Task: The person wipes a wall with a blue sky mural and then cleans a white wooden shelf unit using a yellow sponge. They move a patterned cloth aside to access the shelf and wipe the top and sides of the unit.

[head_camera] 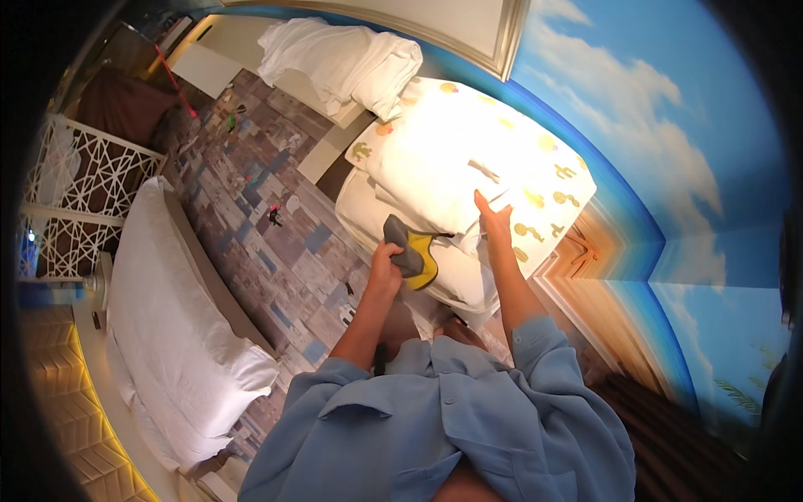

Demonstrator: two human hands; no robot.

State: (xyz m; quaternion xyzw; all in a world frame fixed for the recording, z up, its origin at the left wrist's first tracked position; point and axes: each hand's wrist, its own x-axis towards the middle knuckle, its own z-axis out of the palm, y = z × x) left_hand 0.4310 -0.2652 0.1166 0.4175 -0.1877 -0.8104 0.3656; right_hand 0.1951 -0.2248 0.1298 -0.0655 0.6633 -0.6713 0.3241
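Note:
My left hand [384, 268] grips a grey and yellow cloth [421, 256], whose free end hangs towards the right. Over the near part of a cactus-print sheet [533, 199] reaches my right hand [497, 221], thumb and fingers spread around a small white edge. Glare hides whether it pinches that edge or only rests there. The printed sheet covers a brightly lit raised surface, probably a bed. Below its near side, white bedding [455, 276] bulges out close to both hands. A brownish strip [484, 170] lies on the sheet beyond my right hand.
A bed with a white sheet [169, 314] stands at left, across a patchwork wood-look floor [288, 219]. Small items, including a black and pink one [275, 215], litter the floor. A rumpled white pillow or bedding [342, 59] lies at the far end. A sky-and-beach mural wall [633, 119] borders the right.

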